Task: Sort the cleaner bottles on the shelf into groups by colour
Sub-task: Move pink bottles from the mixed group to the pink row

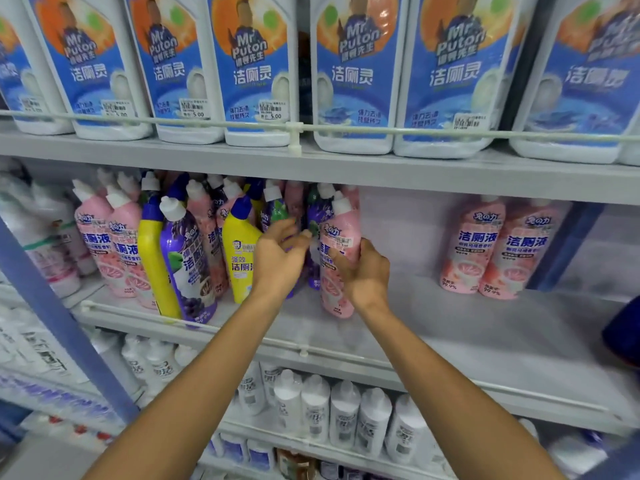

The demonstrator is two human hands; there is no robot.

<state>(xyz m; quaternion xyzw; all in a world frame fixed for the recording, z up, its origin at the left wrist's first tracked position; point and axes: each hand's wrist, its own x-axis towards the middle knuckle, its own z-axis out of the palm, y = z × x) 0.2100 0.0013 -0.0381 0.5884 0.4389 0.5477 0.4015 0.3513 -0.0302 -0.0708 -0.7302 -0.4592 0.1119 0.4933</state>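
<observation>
Centre of frame, middle shelf (450, 327) — right hand (363, 271) grips a pink bottle (341, 220); left hand (277, 258), fingers loosely spread, hovers before a purple bottle (317, 211). Two pink bottles (498, 244) stand apart — centre right.

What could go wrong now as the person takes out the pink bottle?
The pink bottle, gripped by the right hand, stands tight beside a purple bottle; pulling it out might topple that one. The left hand reaches among crowded bottles and could tip the yellow bottle beside it. The front rail may catch its base.
</observation>
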